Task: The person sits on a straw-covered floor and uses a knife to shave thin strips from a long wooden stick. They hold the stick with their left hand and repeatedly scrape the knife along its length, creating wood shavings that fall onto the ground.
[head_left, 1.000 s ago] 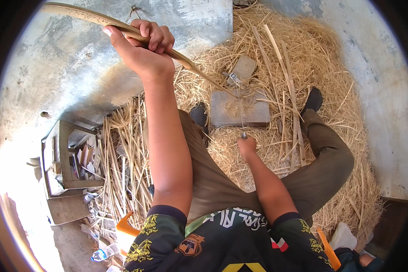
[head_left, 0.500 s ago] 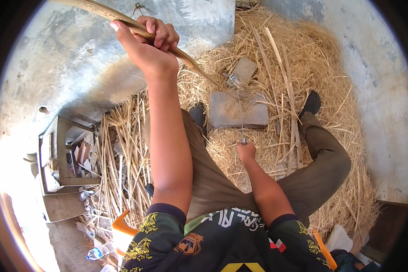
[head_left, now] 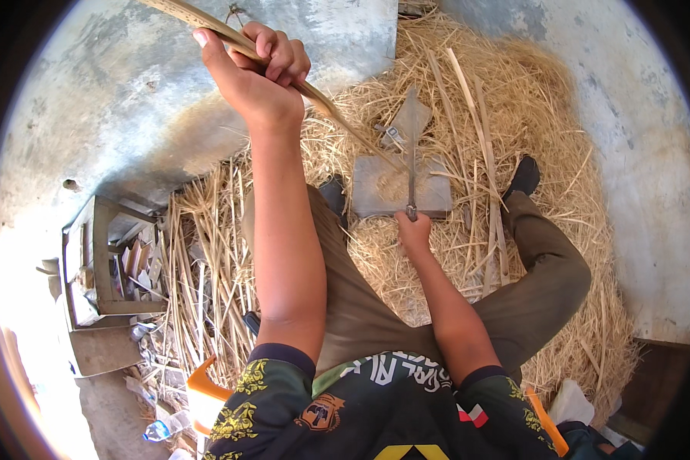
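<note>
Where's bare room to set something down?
On the grey rectangular block: its right front corner, right of the long metal blade, and its left front corner, in front of the long tan strip. Crowded middle: blade, strip tip, pale shavings.

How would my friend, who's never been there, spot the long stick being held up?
Find the big straw heap, then the gray-brown block set in it. From over that block, the long stick slants up and left through the person's left hand. Loose strips lie on the straw beyond the block's right side, but this one is gripped and raised.
</note>
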Available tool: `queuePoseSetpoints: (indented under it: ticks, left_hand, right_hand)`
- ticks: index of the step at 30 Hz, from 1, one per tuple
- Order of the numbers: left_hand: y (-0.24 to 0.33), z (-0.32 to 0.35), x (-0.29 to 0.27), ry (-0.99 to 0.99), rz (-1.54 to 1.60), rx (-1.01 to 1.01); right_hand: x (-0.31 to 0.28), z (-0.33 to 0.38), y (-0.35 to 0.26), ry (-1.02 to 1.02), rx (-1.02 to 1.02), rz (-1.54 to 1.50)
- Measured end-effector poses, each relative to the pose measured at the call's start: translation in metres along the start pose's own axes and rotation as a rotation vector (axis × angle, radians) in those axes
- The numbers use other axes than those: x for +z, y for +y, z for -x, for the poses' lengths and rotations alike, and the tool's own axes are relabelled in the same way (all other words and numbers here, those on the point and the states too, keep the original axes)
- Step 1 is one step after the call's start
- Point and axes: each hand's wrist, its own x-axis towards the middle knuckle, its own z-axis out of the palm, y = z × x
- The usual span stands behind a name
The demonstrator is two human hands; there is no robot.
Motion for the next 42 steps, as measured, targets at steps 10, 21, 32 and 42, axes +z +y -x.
queuePoseSetpoints:
  ticks: [10, 21, 32, 42]
  left_hand:
    - [0.003, 0.000, -0.003, -0.148, 0.040, -0.048]
    - [0.004, 0.002, -0.007, -0.023, 0.023, -0.038]
    - [0.003, 0.003, -0.001, 0.017, 0.031, -0.030]
    - [0.006, 0.001, -0.001, 0.075, 0.041, -0.026]
  right_hand:
    - [0.004, 0.019, -0.093, -0.131, -0.063, 0.405]
    - [0.021, 0.034, -0.076, -0.086, -0.079, 0.385]
    - [0.019, 0.028, -0.095, -0.105, -0.143, 0.349]
    - [-0.002, 0.012, -0.035, -0.053, 0.137, 0.502]
